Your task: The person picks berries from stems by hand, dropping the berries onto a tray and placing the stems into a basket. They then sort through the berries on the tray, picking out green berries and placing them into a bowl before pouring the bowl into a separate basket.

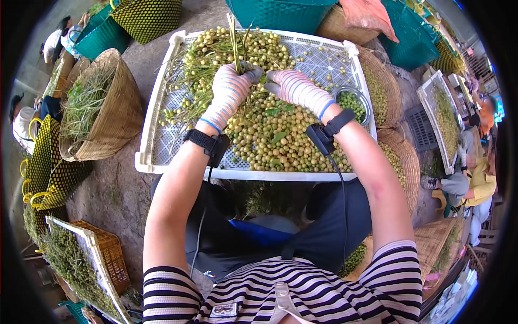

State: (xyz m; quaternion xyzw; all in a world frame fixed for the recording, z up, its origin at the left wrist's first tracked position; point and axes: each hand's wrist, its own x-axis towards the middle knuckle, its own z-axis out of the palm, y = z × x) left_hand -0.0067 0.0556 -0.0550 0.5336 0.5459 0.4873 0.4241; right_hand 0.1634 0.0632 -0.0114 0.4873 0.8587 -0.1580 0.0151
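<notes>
My left hand [232, 90], in a striped knit glove with grey fingertips, is closed around a bunch of thin green stems [234, 46] that stick up past the fingers. Close beside it, my right hand [300, 90], gloved the same way, has its fingers curled together; what they hold, if anything, is hidden. A bit of green shows between the two hands. Below them, a white mesh tray [259, 175] carries many round yellow-green berries [275, 137], with loose stalks and a few leaves among them. A clear round bowl [367, 110] of greener berries stands at the tray's right side.
Woven baskets [100, 108] with cut stalks stand at left, and more baskets [404, 162] with berries at right. Teal baskets [280, 11] line the back. Another tray [89, 264] of stalks is at lower left. Several people sit farther off on both sides.
</notes>
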